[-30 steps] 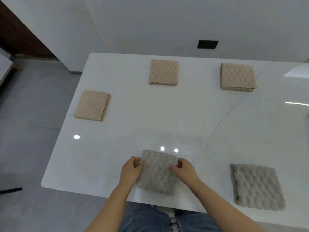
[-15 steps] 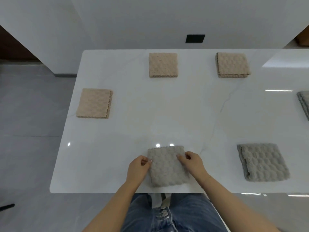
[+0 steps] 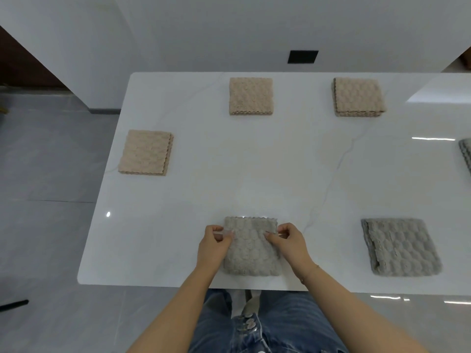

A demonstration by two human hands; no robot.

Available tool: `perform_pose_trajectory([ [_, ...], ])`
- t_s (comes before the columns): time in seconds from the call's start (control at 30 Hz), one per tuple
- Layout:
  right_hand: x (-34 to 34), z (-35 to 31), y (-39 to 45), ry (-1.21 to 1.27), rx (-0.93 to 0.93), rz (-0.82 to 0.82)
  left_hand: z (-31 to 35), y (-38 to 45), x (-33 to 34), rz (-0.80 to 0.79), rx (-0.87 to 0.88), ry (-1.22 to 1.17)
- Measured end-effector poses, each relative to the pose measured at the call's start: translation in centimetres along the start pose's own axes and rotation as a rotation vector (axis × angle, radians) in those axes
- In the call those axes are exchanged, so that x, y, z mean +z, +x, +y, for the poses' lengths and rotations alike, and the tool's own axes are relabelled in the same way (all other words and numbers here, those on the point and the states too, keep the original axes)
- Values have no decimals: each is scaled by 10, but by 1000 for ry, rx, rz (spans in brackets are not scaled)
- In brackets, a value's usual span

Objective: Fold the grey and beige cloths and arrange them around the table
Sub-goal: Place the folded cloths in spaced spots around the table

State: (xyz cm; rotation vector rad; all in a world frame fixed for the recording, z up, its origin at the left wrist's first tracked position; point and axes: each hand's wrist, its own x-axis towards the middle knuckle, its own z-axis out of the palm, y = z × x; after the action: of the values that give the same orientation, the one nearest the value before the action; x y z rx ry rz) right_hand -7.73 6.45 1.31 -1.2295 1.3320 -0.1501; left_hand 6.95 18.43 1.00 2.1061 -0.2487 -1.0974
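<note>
Grey cloth [image 3: 466, 155] cut by the right edge; side edges of near cloth [image 3: 251, 248] under hands.

— From where does the camera look?

— There is only one view, from the person's head. It looks forward and steeply down on the white table [image 3: 280, 159], almost from above.

— How near is it?

— Near at the bottom: both forearms and the jeans [image 3: 275, 327] fill the lower edge. The far table edge and the wall [image 3: 229, 29] are at the top.

— Is the whole table inside?

— No. The right side is cut off, and the floor [image 3: 46, 200] shows on the left.
</note>
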Motion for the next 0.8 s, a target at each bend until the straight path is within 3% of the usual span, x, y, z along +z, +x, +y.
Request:
perform_pose_trajectory([
  [0.13, -1, 2, 2, 50, 19, -22, -3, 4, 5, -20, 22, 86],
  [0.33, -7, 4, 4, -226, -202, 106, -4, 2, 7, 48, 52, 171],
  [0.47, -11, 11, -6, -614, -603, 194, -11, -13, 16, 328, 566, 683],
  [0.57, -1, 24, -12, -876, -806, 58, -22, -14, 33, 196, 779, 885],
  [0.67, 10, 46, -5, -1059, -769, -71, -42, -4, 38, 111, 733, 1019],
  [0.8, 11, 55, 6, -1156, -671, -95, -52, 5, 37, 90, 642, 1009],
])
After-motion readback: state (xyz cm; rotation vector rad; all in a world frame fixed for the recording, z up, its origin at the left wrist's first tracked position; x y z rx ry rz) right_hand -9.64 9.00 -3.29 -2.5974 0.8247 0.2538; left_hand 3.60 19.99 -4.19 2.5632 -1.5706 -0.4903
